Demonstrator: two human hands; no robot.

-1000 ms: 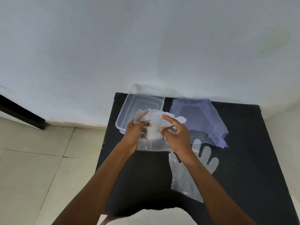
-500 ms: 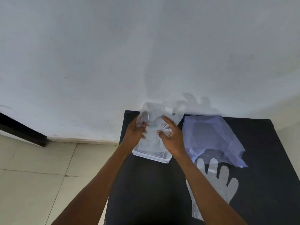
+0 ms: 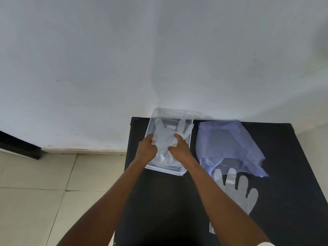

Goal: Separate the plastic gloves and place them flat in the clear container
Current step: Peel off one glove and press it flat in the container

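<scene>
Both hands — left hand (image 3: 147, 147) and right hand (image 3: 179, 150) — have lowered the pinched glove (image 3: 164, 139) from mid-air into the clear container (image 3: 150, 129), so flattening follows; another glove (image 3: 236, 190) waits on the black table (image 3: 159, 201).

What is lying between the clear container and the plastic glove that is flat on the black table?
In the head view, only bare black table and the person's right forearm lie between the clear container and the flat plastic glove.

No readable text, labels, brands or numbers anywhere: nothing printed on the clear rectangular plastic container (image 3: 189, 139), the translucent plastic gloves (image 3: 164, 137), the pale blue plastic bag (image 3: 227, 146) or the black counter (image 3: 287, 157).
</scene>
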